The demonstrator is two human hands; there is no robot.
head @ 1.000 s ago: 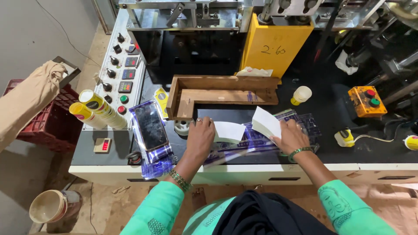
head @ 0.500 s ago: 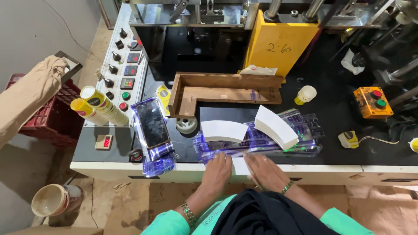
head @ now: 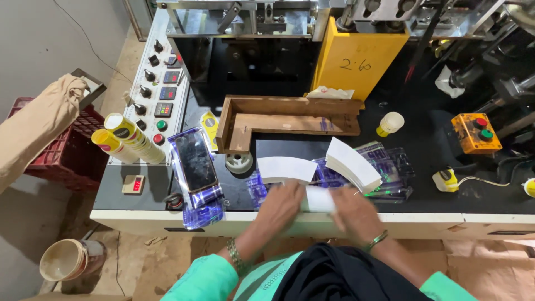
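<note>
Where hands meet, black worktop (head: 446, 200) fronts machinery (head: 251, 22).

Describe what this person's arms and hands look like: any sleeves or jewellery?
Both arms wear bright green sleeves ending at the forearm. The left hand has a beaded metal bracelet at its wrist; the right hand has a thin green bangle. A black cloth drapes between the arms.
</note>
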